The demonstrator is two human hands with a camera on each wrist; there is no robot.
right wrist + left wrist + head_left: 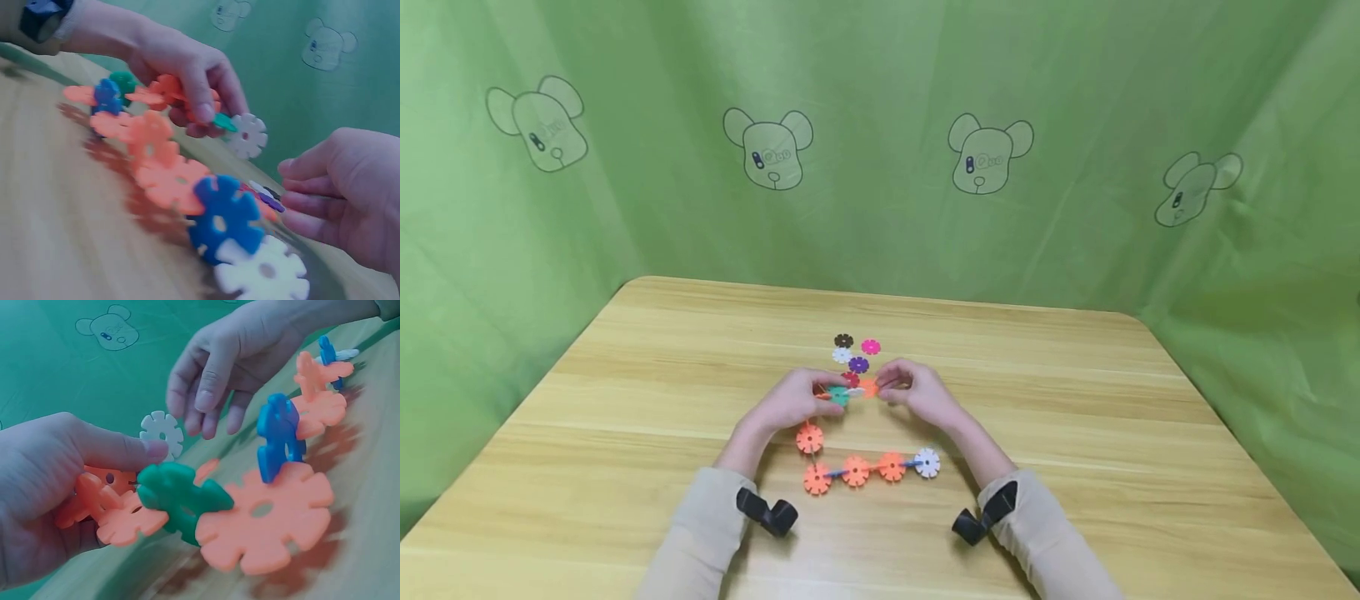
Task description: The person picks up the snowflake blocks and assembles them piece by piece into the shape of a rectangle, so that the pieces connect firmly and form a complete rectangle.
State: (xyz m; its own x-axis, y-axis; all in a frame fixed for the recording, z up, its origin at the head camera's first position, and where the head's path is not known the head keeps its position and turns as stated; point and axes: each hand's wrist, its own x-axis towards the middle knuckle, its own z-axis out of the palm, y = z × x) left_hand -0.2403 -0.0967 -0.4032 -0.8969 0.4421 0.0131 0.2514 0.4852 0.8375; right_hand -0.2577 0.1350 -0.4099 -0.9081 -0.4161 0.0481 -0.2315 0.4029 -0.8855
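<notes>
My left hand (793, 396) grips a chain of plastic snowflake discs (237, 531) near its far end, thumb on top. Just beyond the thumb are a teal disc (225, 122) and an upright white disc (255, 140). From that hand the chain bends round toward the front, through orange and blue discs, to a white end disc (927, 463). My right hand (921, 392) has its fingers loosely bent, with nothing between them, and stands apart from the white disc at the held end. Close by its fingertips is a loose orange disc (869, 387).
Beyond the hands, loose discs lie on the wooden table (1060, 400): brown (843, 342), pink (871, 347), white (842, 356), purple (859, 365) and red (850, 379). A green curtain (880, 233) hangs around the table. A black camera (775, 515) sits on each wrist.
</notes>
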